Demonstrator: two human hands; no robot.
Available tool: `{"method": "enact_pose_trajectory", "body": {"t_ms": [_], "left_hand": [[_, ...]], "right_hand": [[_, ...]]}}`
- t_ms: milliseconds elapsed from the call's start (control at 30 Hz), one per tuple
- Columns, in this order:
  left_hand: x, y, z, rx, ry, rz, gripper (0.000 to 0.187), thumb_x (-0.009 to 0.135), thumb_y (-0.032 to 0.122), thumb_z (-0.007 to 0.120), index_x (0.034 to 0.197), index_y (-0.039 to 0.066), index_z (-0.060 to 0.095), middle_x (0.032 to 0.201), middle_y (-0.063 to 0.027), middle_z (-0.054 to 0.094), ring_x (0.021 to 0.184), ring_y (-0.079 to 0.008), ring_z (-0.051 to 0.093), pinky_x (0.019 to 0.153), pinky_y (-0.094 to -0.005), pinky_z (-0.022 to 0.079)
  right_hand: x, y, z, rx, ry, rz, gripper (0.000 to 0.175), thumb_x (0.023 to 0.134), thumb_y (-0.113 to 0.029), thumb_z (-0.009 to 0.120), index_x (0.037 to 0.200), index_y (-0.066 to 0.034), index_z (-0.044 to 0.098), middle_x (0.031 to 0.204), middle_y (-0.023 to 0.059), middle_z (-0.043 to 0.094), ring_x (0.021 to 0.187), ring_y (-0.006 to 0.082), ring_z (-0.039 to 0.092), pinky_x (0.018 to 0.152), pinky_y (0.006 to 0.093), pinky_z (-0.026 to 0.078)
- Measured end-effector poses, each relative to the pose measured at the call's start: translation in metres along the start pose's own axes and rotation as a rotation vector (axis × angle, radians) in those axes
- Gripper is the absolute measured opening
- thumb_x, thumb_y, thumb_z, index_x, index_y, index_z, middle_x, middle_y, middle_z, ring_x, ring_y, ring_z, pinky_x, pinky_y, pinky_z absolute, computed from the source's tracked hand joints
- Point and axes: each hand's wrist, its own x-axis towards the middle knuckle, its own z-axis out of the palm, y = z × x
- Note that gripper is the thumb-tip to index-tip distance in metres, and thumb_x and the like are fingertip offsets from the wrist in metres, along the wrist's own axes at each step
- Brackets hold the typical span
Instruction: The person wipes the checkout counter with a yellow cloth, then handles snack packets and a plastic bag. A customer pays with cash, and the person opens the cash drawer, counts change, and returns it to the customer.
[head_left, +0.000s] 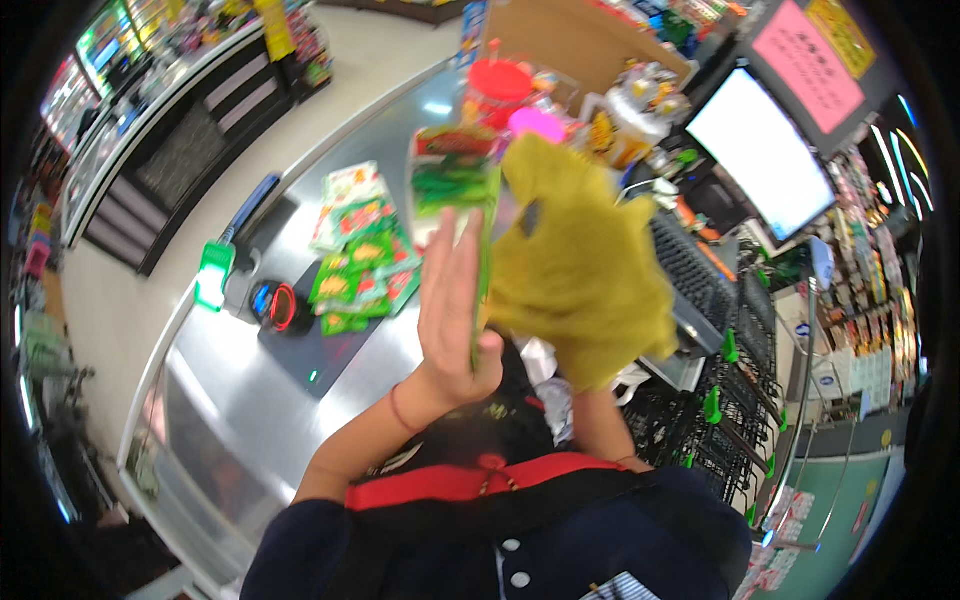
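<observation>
My left hand (455, 315), fingers straight and upright, is against the side of a thin green packet (487, 255) seen nearly edge-on; its grip is unclear. My right hand is hidden behind a yellow cloth (592, 262), blurred, that hangs over it close beside the packet; only the forearm shows below. Just beyond my left fingertips stands a red and green food package (454, 176). Several green and white snack packets (367, 255) lie in a loose pile on the metal counter (300, 435), left of my left hand.
A round black scanner or sensor with a red ring (282, 306) sits left of the packets, near a green-lit device (213, 276). Right of the cloth are a black keyboard (694, 270) and a lit monitor (761, 150). A red-lidded jar (499, 82) and a cardboard box (577, 45) stand at the back.
</observation>
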Motion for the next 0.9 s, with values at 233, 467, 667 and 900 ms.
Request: {"method": "enact_pose_trajectory", "body": {"t_ms": [233, 467, 667, 900], "left_hand": [[0.018, 0.009, 0.031, 0.152, -0.317, 0.164, 0.11, 0.086, 0.081, 0.027, 0.153, -0.006, 0.013, 0.155, -0.0381, 0.01, 0.144, -0.0568, 0.009, 0.115, -0.0619, 0.01], [0.052, 0.008, 0.007, 0.427, -0.429, 0.103, 0.072, 0.09, 0.023, 0.04, 0.15, -0.011, 0.019, 0.157, -0.0342, 0.013, 0.147, -0.0473, 0.015, 0.118, -0.0554, 0.011], [0.024, 0.013, 0.018, 0.065, -0.319, -0.097, 0.077, 0.09, 0.018, 0.054, 0.152, -0.009, 0.017, 0.159, -0.0317, 0.01, 0.148, -0.0469, 0.011, 0.118, -0.0549, 0.011], [-0.017, -0.022, 0.035, -0.098, 0.329, -0.229, 0.088, 0.077, 0.017, 0.078, 0.147, -0.005, 0.029, 0.154, -0.0239, 0.032, 0.146, -0.0312, 0.026, 0.118, -0.0569, 0.008]], "right_hand": [[-0.012, 0.039, 0.025, -0.514, 0.27, -0.167, 0.042, 0.1, -0.028, 0.053, 0.135, -0.0041, 0.048, 0.129, 0.009, 0.054, 0.116, 0.0202, 0.053, 0.1, 0.0348, 0.043], [-0.032, 0.075, 0.052, -0.57, 0.259, -0.149, 0.035, 0.099, -0.02, 0.056, 0.129, -0.0028, 0.052, 0.121, 0.0079, 0.057, 0.111, 0.0168, 0.054, 0.096, 0.0314, 0.044], [0.0, 0.031, 0.037, -0.449, 0.476, -0.222, 0.028, 0.099, -0.014, 0.058, 0.124, -0.0016, 0.056, 0.115, 0.007, 0.059, 0.106, 0.014, 0.055, 0.093, 0.0285, 0.045], [0.018, 0.043, 0.005, -0.023, 0.455, 0.028, 0.034, 0.1, -0.038, 0.051, 0.109, -0.005, 0.055, 0.097, 0.0043, 0.061, 0.08, 0.0138, 0.061, 0.065, 0.0295, 0.049]]}}
